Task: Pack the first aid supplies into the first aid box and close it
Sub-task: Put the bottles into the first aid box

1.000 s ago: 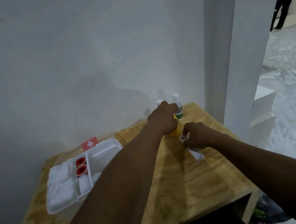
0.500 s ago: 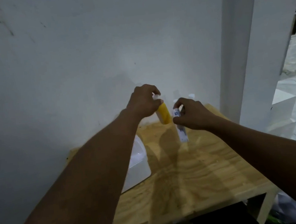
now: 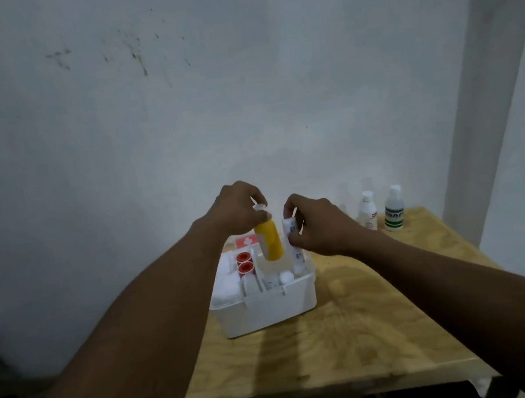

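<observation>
Directly below left grip [image 3: 236, 209]: yellow bottle [image 3: 271, 242]

Of the person, only two hands and two forearms are in view. The left hand [image 3: 239, 208] and the right hand [image 3: 318, 225] are bare. The left forearm [image 3: 156, 313] and the right forearm [image 3: 430, 270] are bare skin along their whole visible length, from wrist to picture edge. Details such as nails are too blurred to tell.

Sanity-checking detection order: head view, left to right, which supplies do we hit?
red rolls in the box → yellow bottle, gripped by the left hand → white tube, gripped by the right hand → red-print bottle → green-label bottle.
</observation>
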`<state>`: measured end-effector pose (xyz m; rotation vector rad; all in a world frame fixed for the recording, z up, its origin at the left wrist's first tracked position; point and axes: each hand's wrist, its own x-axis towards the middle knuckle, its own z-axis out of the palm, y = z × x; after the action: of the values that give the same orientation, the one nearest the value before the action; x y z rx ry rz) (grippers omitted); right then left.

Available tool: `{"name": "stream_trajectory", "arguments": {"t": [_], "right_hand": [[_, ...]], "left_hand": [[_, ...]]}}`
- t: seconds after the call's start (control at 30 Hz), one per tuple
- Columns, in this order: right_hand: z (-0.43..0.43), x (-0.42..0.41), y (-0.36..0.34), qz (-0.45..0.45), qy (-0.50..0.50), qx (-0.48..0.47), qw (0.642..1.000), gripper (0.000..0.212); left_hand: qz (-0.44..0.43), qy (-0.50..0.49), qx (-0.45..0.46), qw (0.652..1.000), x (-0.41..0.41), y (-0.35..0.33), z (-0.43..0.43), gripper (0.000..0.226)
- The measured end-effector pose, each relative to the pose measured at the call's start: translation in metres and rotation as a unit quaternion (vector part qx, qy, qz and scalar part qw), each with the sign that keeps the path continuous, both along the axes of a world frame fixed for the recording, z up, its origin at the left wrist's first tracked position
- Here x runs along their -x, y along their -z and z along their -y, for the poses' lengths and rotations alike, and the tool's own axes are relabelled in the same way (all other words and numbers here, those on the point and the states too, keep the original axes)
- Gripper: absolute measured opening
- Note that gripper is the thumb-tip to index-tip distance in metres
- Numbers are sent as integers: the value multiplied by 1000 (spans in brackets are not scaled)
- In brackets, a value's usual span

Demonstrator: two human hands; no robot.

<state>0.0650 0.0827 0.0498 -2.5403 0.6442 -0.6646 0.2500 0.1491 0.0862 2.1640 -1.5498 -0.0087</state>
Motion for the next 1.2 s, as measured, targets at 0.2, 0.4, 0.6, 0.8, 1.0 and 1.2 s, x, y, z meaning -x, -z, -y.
{"name": "stream_trajectory", "arguments": {"t": [0.2,0.4,0.6,0.8,1.0,1.2], "right_hand": [[-3,-1,20,-71,-26,9,997,31],[-1,3,31,-109,-59,0,992,22],[0,5,32,-121,-73,-8,990,14],[2,5,34,-112,-71,-26,991,23],[0,5,35,-90,-53,-41,994,17],[3,5,34,-71,-45,-38,996,18]], "left_hand": [[-2,24,-80,996,8,19,-5,32],[-6,32,-166,986,12,36,-4,30],[2,37,-220,975,11,40,-4,32],[-6,35,-245,969,13,42,-3,26],[-13,24,-241,970,12,41,-1,27],[-21,26,-234,972,11,43,5,24]]}}
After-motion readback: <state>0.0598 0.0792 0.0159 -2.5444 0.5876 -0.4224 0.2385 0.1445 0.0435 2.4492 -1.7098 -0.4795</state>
